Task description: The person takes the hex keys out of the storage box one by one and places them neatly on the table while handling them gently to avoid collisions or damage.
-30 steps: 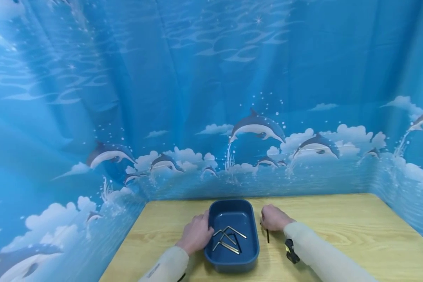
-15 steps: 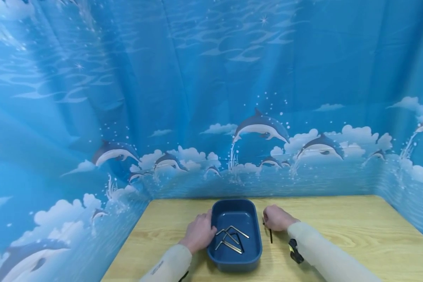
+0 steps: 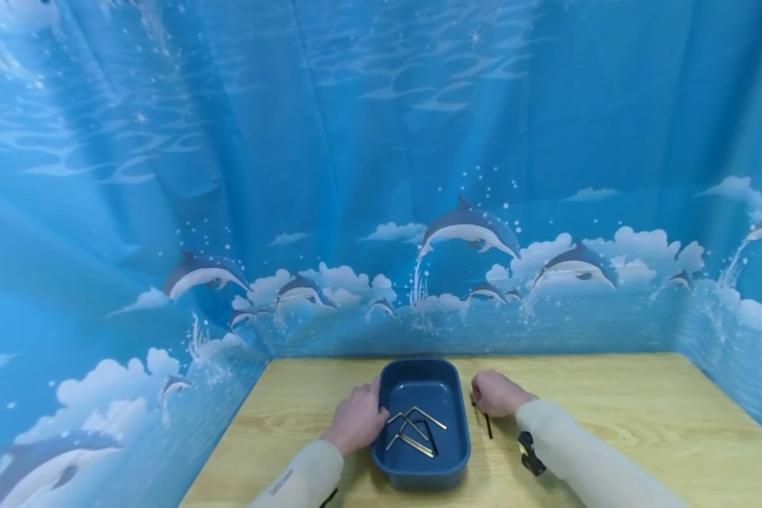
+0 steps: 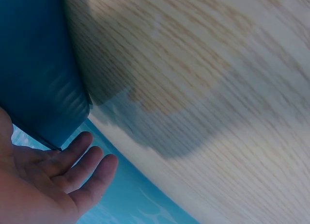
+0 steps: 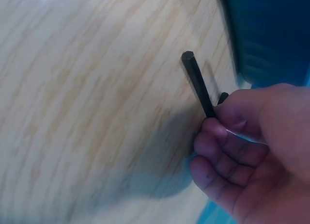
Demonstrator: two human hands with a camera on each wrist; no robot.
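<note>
A deep blue plastic bin (image 3: pixel 422 464) stands on the table with several L-shaped hex keys (image 3: pixel 413 427) lying in it, most brass-coloured and one black. My left hand (image 3: pixel 358 418) holds the bin's left rim, its thumb over the edge; in the left wrist view three fingers (image 4: pixel 89 168) extend by the outer wall. To the right of the bin, my right hand (image 3: pixel 498 394) pinches a black hex key (image 5: pixel 197 81) between thumb and fingertips. One arm of that key points out over the wood, and the other end shows just past the thumb. Its bend is hidden by the fingers.
The pale wood-grain table (image 3: pixel 609 416) reaches back to a blue curtain (image 3: pixel 368 176) printed with dolphins, which also encloses both sides. A dark strap device (image 3: pixel 529 453) sits at the right sleeve's wrist.
Over the last second the head view shifted slightly. The black key tilts a little in my right hand since half a second ago. My left hand stays at the bin's rim.
</note>
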